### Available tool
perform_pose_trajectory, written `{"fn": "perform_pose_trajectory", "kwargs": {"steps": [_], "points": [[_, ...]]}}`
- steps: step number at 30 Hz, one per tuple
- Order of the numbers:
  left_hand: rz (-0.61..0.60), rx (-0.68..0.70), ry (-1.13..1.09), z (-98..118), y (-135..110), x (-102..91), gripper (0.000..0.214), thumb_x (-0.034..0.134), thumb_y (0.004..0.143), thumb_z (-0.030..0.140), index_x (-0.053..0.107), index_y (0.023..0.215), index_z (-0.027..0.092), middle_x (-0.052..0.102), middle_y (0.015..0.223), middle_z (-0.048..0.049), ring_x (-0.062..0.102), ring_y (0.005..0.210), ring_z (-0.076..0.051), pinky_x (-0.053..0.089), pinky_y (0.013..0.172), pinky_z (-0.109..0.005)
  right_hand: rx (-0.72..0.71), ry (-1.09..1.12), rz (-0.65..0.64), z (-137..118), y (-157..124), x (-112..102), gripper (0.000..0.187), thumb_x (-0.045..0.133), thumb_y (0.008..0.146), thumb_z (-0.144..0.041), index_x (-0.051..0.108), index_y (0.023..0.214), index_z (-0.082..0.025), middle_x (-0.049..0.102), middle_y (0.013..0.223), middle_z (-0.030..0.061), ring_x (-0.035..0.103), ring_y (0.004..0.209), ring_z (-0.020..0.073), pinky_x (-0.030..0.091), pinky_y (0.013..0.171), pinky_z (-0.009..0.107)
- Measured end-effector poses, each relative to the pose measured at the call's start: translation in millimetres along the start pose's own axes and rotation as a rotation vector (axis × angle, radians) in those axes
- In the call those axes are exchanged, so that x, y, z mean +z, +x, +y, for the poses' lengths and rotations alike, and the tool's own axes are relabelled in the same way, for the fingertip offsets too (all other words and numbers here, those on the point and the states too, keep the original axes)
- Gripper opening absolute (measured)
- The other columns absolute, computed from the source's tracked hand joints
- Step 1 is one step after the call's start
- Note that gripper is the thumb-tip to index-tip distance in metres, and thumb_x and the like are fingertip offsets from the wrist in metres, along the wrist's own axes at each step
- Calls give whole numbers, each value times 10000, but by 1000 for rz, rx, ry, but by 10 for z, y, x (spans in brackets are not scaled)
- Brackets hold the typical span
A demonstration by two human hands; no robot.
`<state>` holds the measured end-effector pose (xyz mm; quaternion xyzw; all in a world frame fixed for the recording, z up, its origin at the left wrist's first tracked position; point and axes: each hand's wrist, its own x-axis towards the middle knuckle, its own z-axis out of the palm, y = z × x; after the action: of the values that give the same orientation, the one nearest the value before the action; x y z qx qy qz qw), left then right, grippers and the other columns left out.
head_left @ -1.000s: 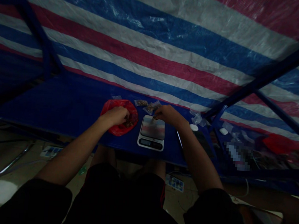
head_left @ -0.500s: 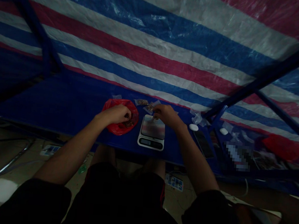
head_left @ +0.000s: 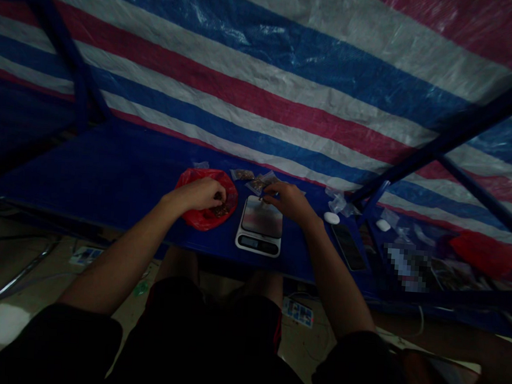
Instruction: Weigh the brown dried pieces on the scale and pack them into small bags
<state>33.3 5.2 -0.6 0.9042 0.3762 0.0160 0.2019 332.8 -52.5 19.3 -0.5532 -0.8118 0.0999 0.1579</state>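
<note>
My left hand (head_left: pixel 205 194) reaches over an open red plastic bag (head_left: pixel 201 220), its fingers curled down at the small brown pieces (head_left: pixel 220 210) inside. Whatever those fingers grip is hidden. Beyond the far edge of a kitchen scale (head_left: pixel 260 224), my right hand (head_left: pixel 284 198) has its fingertips pinched together just above the plate. Something small may be between them, too dark to name. Small clear bags (head_left: pixel 256 183) of brown pieces lie behind the scale, near the right fingertips. The scale's display is lit, but its digits are unreadable.
A phone (head_left: pixel 347 246) and a white oval object (head_left: pixel 332 218) lie right of my right arm, on the blue table (head_left: pixel 121 171). Clear bags (head_left: pixel 338 202) are behind them. A blue frame post (head_left: pixel 367 191) rises there. Farther right lies another red bag (head_left: pixel 488 255).
My right hand has shifted slightly away from me, with its fingertips now a bit higher at the scale's far edge. My left hand has barely moved over the red bag.
</note>
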Motion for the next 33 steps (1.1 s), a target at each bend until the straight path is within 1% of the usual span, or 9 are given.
{"fn": "perform_pose_trajectory", "kwargs": {"steps": [3,5,9,13,17,21,24,28,33], "points": [[6,0,2,16,10,-34,218,655,915,170,835,1034,200,838,1018,-55,744,881,-177,493,800,-266,10,50,6,12,-28,-22,198,650,1011,-187,825,1095,-226,835,1153,76,769,1066,251,546,957,345],[6,0,-8,35,16,-64,217,657,921,169,833,1046,192,838,1020,-59,746,886,-179,492,802,-270,15,99,47,44,-50,-28,242,601,1029,-180,819,1126,-222,834,1167,67,772,1074,239,553,962,340],[16,19,-47,132,43,-158,237,649,927,159,830,1078,185,841,1074,-57,758,934,-176,505,833,-257,45,181,141,149,-98,-10,265,591,1034,-231,809,1185,-216,827,1214,71,779,1091,245,576,970,356],[58,67,-70,332,163,-276,255,666,932,200,826,1131,201,840,1124,-56,763,1005,-197,523,887,-281,97,262,273,283,-169,87,278,601,1010,-284,811,1169,-194,834,1169,91,792,1009,255,604,915,371],[82,166,-70,592,420,-339,248,675,930,200,832,1122,210,840,1133,-55,762,1029,-208,525,918,-305,163,377,374,403,-279,242,286,617,975,-308,803,1145,-173,836,1144,107,790,975,248,614,898,375],[57,223,-59,828,718,-324,259,669,909,171,840,1098,215,847,1081,-54,765,958,-203,527,849,-302,229,382,389,485,-403,357,278,623,965,-326,798,1132,-187,836,1148,110,784,999,261,609,914,398],[20,236,-34,967,858,-289,264,666,889,147,843,1074,206,846,1057,-60,758,934,-210,519,826,-306,238,376,393,520,-478,389,292,625,968,-353,796,1133,-183,834,1138,124,782,985,267,606,896,399],[-3,201,23,1090,896,-242,239,681,893,149,843,1057,208,840,1053,-65,751,968,-225,509,841,-309,246,384,389,533,-548,382,295,612,971,-369,804,1112,-193,835,1129,105,774,994,256,600,909,389],[-5,181,102,1135,910,-186,265,679,907,162,843,1110,212,825,1132,-95,746,1047,-262,513,887,-343,257,366,368,528,-584,372,294,601,979,-359,810,1103,-193,834,1144,109,772,996,260,597,895,388]]}}
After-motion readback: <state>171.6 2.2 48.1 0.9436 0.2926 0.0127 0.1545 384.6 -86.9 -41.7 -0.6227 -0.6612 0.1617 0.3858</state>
